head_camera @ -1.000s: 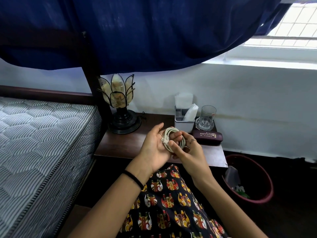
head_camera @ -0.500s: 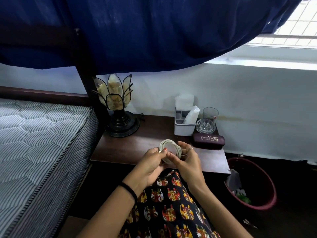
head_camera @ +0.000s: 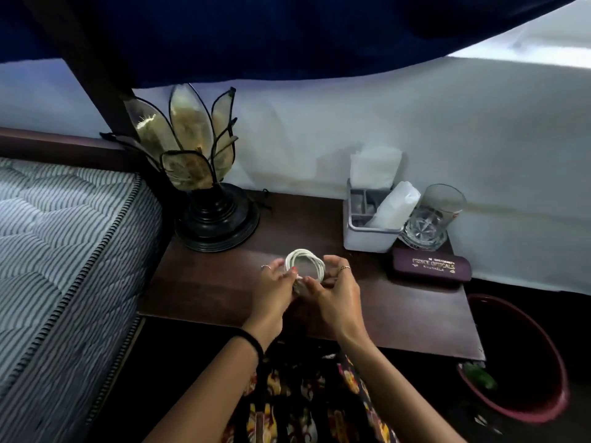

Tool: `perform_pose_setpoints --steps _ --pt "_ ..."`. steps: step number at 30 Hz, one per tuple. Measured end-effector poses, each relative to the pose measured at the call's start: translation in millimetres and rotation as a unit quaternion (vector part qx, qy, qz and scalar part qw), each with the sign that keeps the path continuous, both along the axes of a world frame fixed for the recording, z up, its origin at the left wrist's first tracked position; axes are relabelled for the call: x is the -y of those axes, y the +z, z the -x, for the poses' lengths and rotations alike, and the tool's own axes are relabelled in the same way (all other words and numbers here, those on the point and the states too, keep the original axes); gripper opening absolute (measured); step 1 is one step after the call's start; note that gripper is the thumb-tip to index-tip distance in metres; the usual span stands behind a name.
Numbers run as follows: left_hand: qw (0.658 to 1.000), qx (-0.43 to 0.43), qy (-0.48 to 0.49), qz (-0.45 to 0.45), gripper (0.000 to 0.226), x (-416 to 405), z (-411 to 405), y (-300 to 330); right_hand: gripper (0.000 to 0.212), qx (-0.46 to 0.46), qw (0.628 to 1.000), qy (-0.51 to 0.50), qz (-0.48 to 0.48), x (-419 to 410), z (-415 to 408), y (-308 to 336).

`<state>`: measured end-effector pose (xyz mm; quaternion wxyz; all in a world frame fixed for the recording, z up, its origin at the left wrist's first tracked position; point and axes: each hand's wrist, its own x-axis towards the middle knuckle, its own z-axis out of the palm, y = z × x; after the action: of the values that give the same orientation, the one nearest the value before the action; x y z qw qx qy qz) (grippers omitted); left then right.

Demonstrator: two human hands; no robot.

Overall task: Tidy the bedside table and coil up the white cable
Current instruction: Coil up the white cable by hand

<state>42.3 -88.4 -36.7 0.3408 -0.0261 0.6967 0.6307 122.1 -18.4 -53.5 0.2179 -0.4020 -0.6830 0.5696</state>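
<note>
The white cable [head_camera: 305, 260] is wound into a small round coil, held low over the middle of the dark wooden bedside table [head_camera: 224, 282]. My left hand [head_camera: 275, 289] pinches its near left side and my right hand [head_camera: 335, 292] cups its right side; both sets of fingers are on the coil. The cable's end is hidden between my fingers. I cannot tell whether the coil touches the tabletop.
A petal-shaped lamp [head_camera: 204, 193] stands at the table's back left. At the back right are a grey organiser with tissues [head_camera: 367, 231], a drinking glass [head_camera: 430, 219] and a maroon spectacle case [head_camera: 431, 266]. The striped mattress [head_camera: 57, 266] lies left; a red bin [head_camera: 527, 404] stands right.
Both hands have carried the coiled cable forward and down, from above my lap to just over the middle of the table. The view has moved closer to the table.
</note>
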Motion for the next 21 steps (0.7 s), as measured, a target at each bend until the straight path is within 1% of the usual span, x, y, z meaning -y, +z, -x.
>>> perform_pose_setpoints --steps 2,5,9,13,16,18,21 --pt "0.997 -0.065 0.0 0.031 0.028 -17.1 18.4 -12.4 0.041 -0.006 1.0 0.005 -0.005 -12.2 21.6 -10.3" --pt "0.992 -0.117 0.002 0.048 0.028 -37.2 45.4 -25.3 0.043 -0.015 1.0 0.007 -0.021 -31.1 52.0 -21.5" --pt "0.973 -0.208 0.02 0.1 0.024 -57.7 79.8 -41.5 0.044 -0.02 0.999 0.002 -0.031 -53.0 83.8 -37.4" --pt "0.961 -0.253 0.025 0.107 0.02 -73.4 98.5 -51.1 0.042 0.0 0.997 0.005 -0.072 -70.9 103.9 -49.9" --pt "0.941 -0.307 0.023 0.141 0.021 -77.4 103.5 -55.0 0.041 0.022 0.995 0.021 -0.098 -80.6 107.9 -55.7" --pt "0.929 -0.338 0.007 0.154 0.02 -78.1 105.5 -56.9 0.038 0.048 0.989 0.028 -0.134 -84.3 106.7 -58.1" --pt "0.927 -0.335 -0.017 0.165 0.022 -79.5 108.8 -56.4 0.037 0.078 0.983 0.045 -0.163 -87.8 106.1 -56.3"
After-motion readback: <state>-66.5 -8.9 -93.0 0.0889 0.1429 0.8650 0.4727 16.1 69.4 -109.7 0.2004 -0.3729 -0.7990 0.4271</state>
